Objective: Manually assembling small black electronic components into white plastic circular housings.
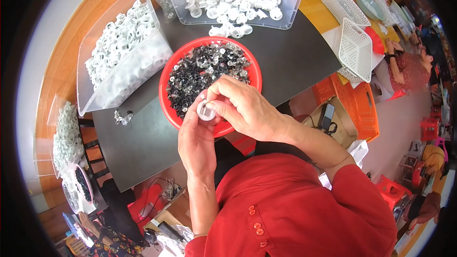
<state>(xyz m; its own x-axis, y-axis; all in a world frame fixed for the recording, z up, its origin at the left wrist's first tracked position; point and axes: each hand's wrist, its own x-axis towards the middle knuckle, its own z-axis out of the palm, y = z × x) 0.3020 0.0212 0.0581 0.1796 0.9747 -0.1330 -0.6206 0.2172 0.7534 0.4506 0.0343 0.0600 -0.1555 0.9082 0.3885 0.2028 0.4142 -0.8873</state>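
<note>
Our left hand [197, 143] pinches a round white part [206, 113] above the red basin's [163, 90] near side; our right hand [247, 110] touches its upper edge, whether pinching anything we cannot tell. White pieces fill a tub [138, 82] left of the basin.

Most likely a small assembly workshop — loose parts in bulk surround the hands. A red basin [257, 77] of tiny black and clear pieces [190, 74] sits beneath them; bins of white plastic parts stand beyond the left hand [196, 145] — one [131, 83] to its left, another [291, 2] straight ahead. Well right of the right hand [250, 112] are a co-worker [410, 71] and red stools [391, 192].
</note>
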